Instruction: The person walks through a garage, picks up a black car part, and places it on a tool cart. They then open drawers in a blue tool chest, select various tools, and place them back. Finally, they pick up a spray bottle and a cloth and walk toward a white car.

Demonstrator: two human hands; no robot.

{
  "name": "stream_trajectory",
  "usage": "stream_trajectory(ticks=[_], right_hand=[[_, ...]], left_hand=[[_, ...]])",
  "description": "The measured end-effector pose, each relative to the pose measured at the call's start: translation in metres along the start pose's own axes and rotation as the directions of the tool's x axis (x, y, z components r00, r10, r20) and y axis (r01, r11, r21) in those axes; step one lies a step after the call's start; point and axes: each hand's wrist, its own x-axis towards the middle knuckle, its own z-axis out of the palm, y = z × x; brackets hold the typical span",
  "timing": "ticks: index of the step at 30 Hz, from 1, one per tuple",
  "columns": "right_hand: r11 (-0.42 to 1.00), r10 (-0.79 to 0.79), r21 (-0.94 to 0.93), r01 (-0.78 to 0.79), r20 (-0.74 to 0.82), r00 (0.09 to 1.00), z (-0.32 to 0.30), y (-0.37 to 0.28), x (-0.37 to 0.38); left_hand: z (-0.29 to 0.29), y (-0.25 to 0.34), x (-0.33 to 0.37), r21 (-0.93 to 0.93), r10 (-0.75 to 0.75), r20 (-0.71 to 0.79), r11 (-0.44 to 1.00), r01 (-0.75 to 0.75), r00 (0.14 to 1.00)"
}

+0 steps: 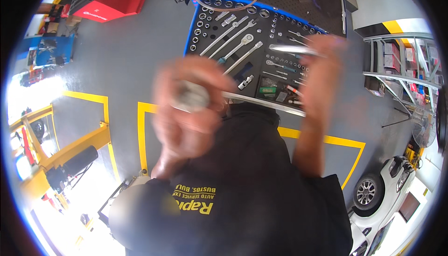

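Silver tool, hands well apart

I can make out a yellow steel beam well apart to the left of the left hand, and a red box-shaped unit farther ahead on that side. Well to the right of the right hand I have metal shelving holding boxes, with a pedestal fan and a white car farther back.
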Motion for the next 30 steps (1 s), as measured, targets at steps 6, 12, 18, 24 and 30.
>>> stream_trajectory(ticks=[6,12,18,24,30], right_hand=[[0.560,0.818,-0.389,-0.732,0.119,0.563,-0.003,0.209,-0.074],[0.585,0.678,-0.698,-0.413,0.141,0.721,-0.018,0.264,-0.104],[0.484,0.612,-0.860,-0.165,0.197,0.766,-0.015,0.249,-0.095],[0.456,0.537,-0.887,-0.077,0.206,0.818,-0.031,0.264,-0.087],[0.445,0.658,-0.894,-0.061,0.279,0.699,-0.022,0.251,-0.076]], left_hand=[[-0.067,-0.013,0.010,-0.246,-0.215,-0.264,0.958,0.150,0.940],[-0.097,-0.069,-0.007,-0.505,-0.407,-0.177,0.819,0.272,0.896],[-0.090,-0.111,-0.012,-0.682,-0.523,-0.011,0.627,0.376,0.853],[-0.080,-0.120,-0.028,-0.684,-0.549,0.046,0.592,0.427,0.834],[-0.082,-0.117,-0.023,-0.720,-0.547,0.128,0.522,0.456,0.827]])
